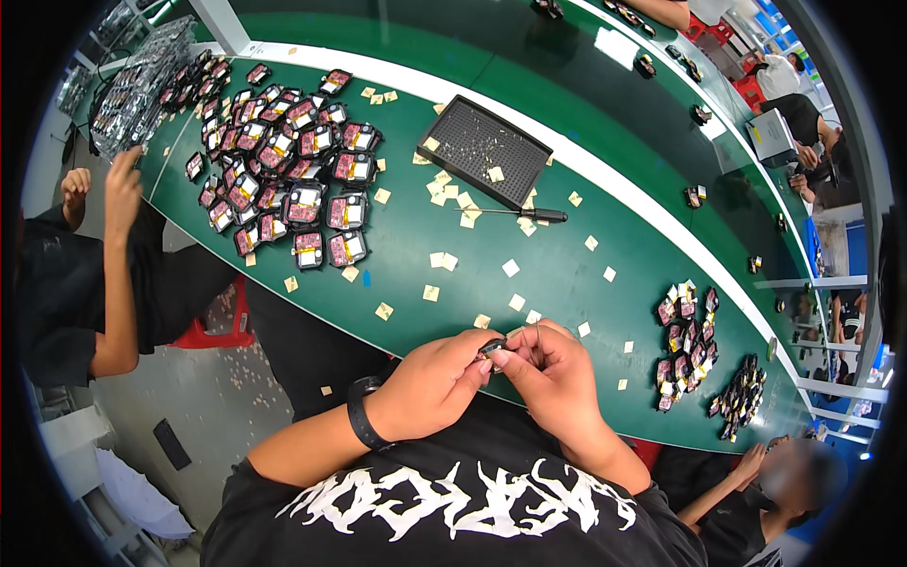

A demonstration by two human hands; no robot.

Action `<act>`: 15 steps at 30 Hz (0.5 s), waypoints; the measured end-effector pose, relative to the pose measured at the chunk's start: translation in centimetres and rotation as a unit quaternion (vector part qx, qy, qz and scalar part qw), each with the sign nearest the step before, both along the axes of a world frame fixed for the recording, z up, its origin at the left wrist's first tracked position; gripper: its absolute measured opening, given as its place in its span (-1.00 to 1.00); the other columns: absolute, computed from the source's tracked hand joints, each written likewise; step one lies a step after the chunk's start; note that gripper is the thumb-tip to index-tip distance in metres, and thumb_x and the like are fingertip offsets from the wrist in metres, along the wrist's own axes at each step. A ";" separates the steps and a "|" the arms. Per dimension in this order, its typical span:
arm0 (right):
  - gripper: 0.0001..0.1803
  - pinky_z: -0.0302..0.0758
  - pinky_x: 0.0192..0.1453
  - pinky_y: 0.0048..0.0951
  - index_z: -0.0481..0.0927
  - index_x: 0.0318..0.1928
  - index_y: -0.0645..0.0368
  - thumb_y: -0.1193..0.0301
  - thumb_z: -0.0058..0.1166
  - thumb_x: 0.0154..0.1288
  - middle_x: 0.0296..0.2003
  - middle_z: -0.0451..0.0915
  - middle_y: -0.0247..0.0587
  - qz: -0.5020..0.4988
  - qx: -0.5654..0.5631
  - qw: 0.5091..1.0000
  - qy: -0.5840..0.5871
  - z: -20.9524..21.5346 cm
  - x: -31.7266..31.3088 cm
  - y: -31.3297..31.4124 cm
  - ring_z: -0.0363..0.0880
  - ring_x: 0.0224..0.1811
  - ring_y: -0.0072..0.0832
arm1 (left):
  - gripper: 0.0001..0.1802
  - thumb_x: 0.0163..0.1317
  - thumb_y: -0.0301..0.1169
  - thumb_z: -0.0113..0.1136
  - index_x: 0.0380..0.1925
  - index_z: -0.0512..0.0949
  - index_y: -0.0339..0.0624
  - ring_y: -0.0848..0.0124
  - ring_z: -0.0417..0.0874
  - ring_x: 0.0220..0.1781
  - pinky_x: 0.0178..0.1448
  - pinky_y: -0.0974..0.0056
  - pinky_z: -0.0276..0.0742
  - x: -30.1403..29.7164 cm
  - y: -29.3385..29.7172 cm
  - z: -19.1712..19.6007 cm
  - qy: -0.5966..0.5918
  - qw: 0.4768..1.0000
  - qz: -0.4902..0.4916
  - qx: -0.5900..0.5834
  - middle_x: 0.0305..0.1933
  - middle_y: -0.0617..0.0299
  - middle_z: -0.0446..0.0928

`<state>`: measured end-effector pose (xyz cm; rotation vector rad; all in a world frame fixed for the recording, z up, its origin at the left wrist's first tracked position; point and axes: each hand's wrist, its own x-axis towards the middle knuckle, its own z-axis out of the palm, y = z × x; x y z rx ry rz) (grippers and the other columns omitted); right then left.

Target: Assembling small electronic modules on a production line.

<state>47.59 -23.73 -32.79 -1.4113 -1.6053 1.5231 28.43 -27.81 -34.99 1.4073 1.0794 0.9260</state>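
Note:
Close to the table's near edge, my left hand point(425, 387) pinches a small black device point(492, 348) between thumb and fingers. Fingers mostly cover it, so its details are hidden. Directly beside it, my right hand point(559, 383) is closed, its thumb tip against the device. A thin metal tool point(539, 346), perhaps tweezers, shows among the right fingers. Small pale-yellow paper squares point(384, 310) lie scattered on the green table point(463, 274) ahead of both hands.
Black-cased modules with red boards point(304, 205) are heaped at the left; smaller groups point(688, 345) sit at the right. A black perforated tray point(444, 163) and a screwdriver point(543, 215) lie farther ahead. Co-workers sit on both sides, near a red stool point(225, 326) at the left.

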 end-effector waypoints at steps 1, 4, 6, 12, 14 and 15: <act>-0.84 0.33 -0.38 -0.61 0.68 -0.14 0.30 0.48 0.33 0.34 -0.40 0.45 -0.46 0.003 0.001 1.000 -0.006 -0.1 0.1 0.0 0.31 -0.46 -0.75 | -0.64 0.45 -0.55 0.02 0.22 0.44 -0.32 0.44 0.63 -0.28 -0.14 0.30 0.58 0.0 0.0 -0.2 0.019 0.999 -0.003 0.028 -0.25 0.19 0.60; -0.83 0.33 -0.37 -0.62 0.69 -0.14 0.30 0.47 0.33 0.34 -0.39 0.47 -0.46 0.005 -0.023 1.000 0.001 0.4 -0.1 0.3 0.33 -0.45 -0.75 | -0.57 0.44 -0.56 0.02 0.29 0.40 -0.32 0.45 0.58 -0.28 -0.11 0.31 0.55 0.4 0.0 0.0 -0.034 0.999 0.020 0.002 -0.24 0.22 0.58; -0.83 0.34 -0.35 -0.63 0.69 -0.13 0.30 0.47 0.33 0.34 -0.38 0.49 -0.45 -0.008 -0.066 0.997 0.029 0.7 -0.6 0.5 0.35 -0.44 -0.76 | -0.55 0.44 -0.56 0.03 0.32 0.39 -0.31 0.47 0.55 -0.28 -0.10 0.33 0.53 0.2 0.0 0.7 -0.035 0.999 0.028 -0.019 -0.23 0.23 0.57; -0.84 0.38 -0.29 -0.63 0.71 -0.11 0.30 0.51 0.29 0.35 -0.33 0.58 -0.37 -0.042 -0.050 0.997 0.034 2.3 1.0 0.6 0.45 -0.39 -0.75 | -0.52 0.44 -0.55 0.07 0.35 0.39 -0.29 0.52 0.52 -0.30 -0.13 0.37 0.49 -0.9 -0.2 0.5 -0.045 0.998 0.038 -0.033 -0.25 0.27 0.55; -0.86 0.39 -0.29 -0.61 0.71 -0.11 0.31 0.55 0.27 0.34 -0.31 0.61 -0.30 -0.043 0.037 0.997 -0.044 2.8 2.8 0.6 0.47 -0.38 -0.70 | -0.53 0.43 -0.55 0.06 0.33 0.41 -0.30 0.52 0.54 -0.30 -0.13 0.37 0.49 -1.5 -0.3 1.1 -0.029 0.999 0.001 -0.024 -0.28 0.27 0.56; -0.86 0.38 -0.31 -0.61 0.71 -0.12 0.31 0.55 0.28 0.33 -0.32 0.61 -0.30 -0.071 0.060 0.995 -0.046 2.7 3.4 0.5 0.45 -0.40 -0.70 | -0.53 0.43 -0.55 0.06 0.33 0.41 -0.30 0.52 0.54 -0.30 -0.13 0.37 0.49 -1.7 -0.2 1.4 -0.031 0.999 0.002 -0.028 -0.28 0.27 0.56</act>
